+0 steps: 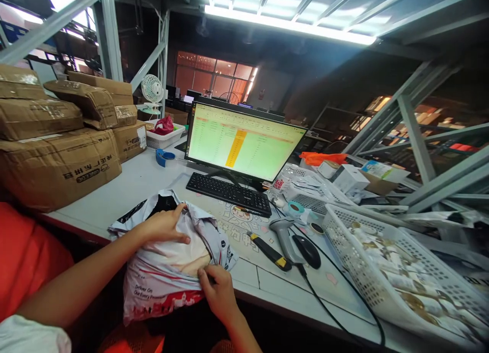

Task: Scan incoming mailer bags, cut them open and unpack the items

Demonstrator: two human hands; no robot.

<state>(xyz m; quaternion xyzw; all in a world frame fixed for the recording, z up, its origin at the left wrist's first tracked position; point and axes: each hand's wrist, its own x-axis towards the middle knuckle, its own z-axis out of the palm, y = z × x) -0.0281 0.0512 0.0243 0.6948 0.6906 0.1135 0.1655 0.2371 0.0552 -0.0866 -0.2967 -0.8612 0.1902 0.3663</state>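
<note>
The right hand [218, 292] has its fingers pinched on the edge of the mailer [164, 292]; the left hand [166, 226] lies spread on top, unclenched. The mailer overhangs the table [133, 190] edge at 6 o'clock, so a hard tug could drag it off. The utility knife [269, 250] at 3 o'clock could nick it. Forearms reach in low from 8 and 5 o'clock.

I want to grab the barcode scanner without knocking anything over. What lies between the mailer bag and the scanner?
In the head view, a yellow-and-black utility knife lies on the desk between the mailer bag and the barcode scanner.
</note>
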